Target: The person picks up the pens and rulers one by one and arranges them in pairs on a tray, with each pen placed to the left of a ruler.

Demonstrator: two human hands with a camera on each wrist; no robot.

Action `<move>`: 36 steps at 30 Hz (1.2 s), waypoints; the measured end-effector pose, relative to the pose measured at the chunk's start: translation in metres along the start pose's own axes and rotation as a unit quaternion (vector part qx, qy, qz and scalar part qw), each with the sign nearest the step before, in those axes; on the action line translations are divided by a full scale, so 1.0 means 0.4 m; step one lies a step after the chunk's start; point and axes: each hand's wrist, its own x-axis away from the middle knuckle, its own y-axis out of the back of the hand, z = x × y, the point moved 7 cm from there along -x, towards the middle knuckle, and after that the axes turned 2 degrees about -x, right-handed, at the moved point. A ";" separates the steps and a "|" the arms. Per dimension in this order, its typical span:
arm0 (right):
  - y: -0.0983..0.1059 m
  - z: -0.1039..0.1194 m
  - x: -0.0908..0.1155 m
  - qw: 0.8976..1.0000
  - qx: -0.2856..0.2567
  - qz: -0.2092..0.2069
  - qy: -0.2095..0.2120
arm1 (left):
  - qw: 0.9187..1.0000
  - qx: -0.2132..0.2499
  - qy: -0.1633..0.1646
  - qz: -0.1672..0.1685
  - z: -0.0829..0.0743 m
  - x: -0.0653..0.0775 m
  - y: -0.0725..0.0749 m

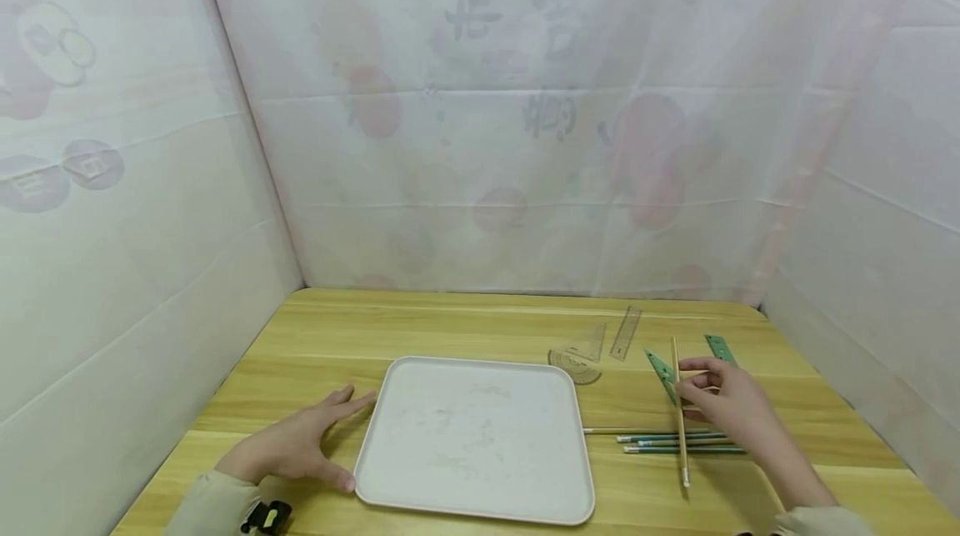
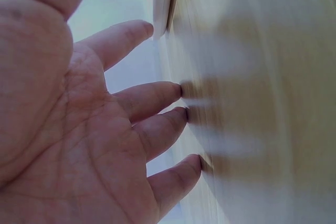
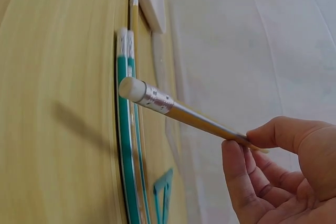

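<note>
My right hand (image 1: 723,398) pinches a yellow pencil (image 3: 202,123) between thumb and fingers, above the table. Its white eraser end points toward the near edge in the head view. Below it lie several pencils, green (image 1: 678,450) and yellow (image 1: 622,431), side by side with erasers to the left. At the left edge of a white tray (image 1: 472,444), my left hand (image 1: 300,440) has its fingers spread. The thumb is at the tray's near left corner; in the left wrist view the fingertips meet the wooden table (image 2: 252,103).
Green set square (image 1: 660,373) and green ruler (image 1: 720,348) lie behind the right hand. Right of the tray's far corner are a clear protractor (image 1: 573,367), clear set square (image 1: 592,343) and clear ruler (image 1: 626,333). Pale printed curtains (image 1: 487,144) enclose the table on three sides.
</note>
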 end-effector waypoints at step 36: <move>-0.238 0.187 -0.050 0.994 -0.077 0.063 0.034 | 1.000 0.018 0.008 0.023 -0.004 0.001 -0.015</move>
